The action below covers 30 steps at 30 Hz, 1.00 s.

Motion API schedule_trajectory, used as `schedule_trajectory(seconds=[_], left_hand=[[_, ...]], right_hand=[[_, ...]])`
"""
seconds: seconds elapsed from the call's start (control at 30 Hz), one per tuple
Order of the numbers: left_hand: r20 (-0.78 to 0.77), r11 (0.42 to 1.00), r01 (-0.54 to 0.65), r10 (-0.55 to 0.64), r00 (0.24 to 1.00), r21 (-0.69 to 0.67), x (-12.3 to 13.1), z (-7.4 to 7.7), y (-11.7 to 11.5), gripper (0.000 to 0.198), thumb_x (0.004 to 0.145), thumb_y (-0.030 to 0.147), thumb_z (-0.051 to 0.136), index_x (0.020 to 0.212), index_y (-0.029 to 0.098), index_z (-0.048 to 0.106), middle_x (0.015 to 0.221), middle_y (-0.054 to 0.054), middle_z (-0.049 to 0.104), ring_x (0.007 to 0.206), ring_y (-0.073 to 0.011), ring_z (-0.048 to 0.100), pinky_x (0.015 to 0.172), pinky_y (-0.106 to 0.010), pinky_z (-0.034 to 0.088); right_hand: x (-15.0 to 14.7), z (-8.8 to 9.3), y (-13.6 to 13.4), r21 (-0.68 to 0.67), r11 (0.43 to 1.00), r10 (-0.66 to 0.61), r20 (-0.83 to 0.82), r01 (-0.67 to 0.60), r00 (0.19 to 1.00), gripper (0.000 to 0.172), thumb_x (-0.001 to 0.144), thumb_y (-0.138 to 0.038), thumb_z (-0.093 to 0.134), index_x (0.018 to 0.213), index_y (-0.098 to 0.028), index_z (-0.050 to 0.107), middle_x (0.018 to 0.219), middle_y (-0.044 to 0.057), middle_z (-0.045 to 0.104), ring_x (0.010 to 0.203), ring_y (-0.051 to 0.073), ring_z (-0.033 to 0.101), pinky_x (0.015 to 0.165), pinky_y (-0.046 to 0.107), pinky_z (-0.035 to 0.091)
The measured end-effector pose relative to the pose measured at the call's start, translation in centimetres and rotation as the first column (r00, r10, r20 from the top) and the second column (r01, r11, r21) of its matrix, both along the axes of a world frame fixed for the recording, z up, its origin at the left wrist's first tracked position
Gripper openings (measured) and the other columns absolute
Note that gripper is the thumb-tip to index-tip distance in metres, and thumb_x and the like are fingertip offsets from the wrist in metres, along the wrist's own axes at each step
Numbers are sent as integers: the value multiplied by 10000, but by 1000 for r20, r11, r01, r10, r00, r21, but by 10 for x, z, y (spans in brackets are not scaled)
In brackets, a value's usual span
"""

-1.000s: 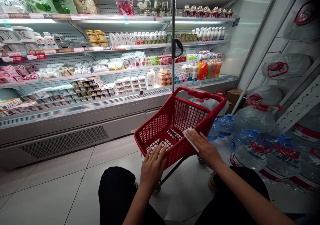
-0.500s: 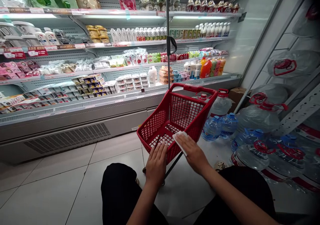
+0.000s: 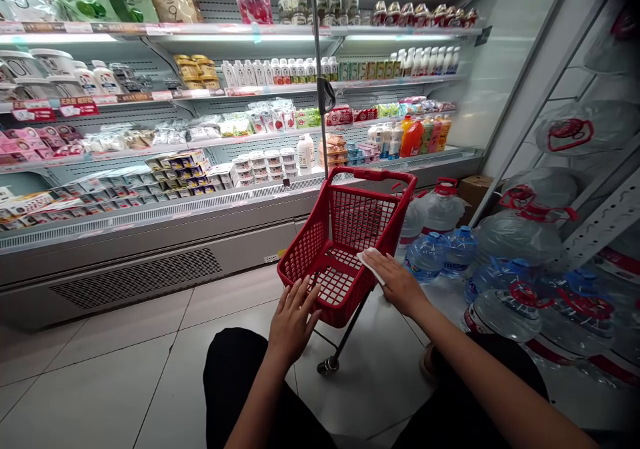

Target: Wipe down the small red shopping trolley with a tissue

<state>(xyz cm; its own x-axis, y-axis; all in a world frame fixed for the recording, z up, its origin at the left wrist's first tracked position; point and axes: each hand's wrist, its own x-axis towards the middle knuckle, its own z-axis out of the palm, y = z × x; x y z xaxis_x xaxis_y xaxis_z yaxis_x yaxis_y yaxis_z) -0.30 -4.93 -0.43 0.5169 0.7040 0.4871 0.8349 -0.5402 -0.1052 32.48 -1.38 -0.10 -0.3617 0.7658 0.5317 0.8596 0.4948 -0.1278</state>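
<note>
A small red shopping cart (image 3: 350, 229) with a mesh basket stands tilted on the tiled floor in front of me. My left hand (image 3: 293, 319) lies against the near left corner of the basket, fingers spread. My right hand (image 3: 397, 282) presses a white cloth (image 3: 370, 262) flat against the basket's right rim. A tall grey pole (image 3: 320, 89) rises from the cart's back. My knees in black trousers show at the bottom.
A long refrigerated display case (image 3: 200, 136) with shelves of dairy and drinks fills the left and back. Several large water jugs (image 3: 505, 262) with red caps lie on the floor and on a rack at right. A cardboard box (image 3: 473, 189) sits behind them.
The cart has turned and shifted left, with its pole moving left too. My right hand with the cloth slid along the right rim; my left hand dropped to the near corner.
</note>
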Motion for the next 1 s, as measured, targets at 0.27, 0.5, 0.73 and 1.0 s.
schedule_trajectory(seconds=[0.27,0.5,0.73,1.0], left_hand=[[104,991,-127,122,987,37,36,-18,-3,721,1027,193,517,1674,317,225,1678,-73,386,1539,-289,380,1250,-510,371],[102,997,-76,74,992,21,59,-18,-15,793,970,132,500,1687,251,181,1673,-76,394,1541,-276,379,1265,-500,346],[77,998,-50,47,996,32,43,-9,-4,739,963,83,465,1653,281,288,1698,-32,340,1570,-238,323,1313,-509,245],[74,1000,-2,0,997,29,85,-24,-13,771,870,78,507,1615,202,354,1643,-40,450,1566,-229,330,1329,-506,207]], right_hand=[[-52,-14,-45,42,998,37,22,-38,999,914,867,24,334,1679,-296,63,1683,12,357,1570,193,298,1268,472,353],[-59,-22,-87,59,998,24,100,-30,995,1012,770,57,346,1684,-273,65,1683,-3,346,1562,189,315,1302,470,288],[-12,-26,-97,40,983,-180,50,178,982,1036,753,75,322,1690,-277,54,1704,8,306,1576,213,280,1291,510,300],[-73,-37,-75,165,976,-154,73,140,985,946,828,39,362,1687,-171,26,1689,86,349,1561,242,332,1252,476,377]])
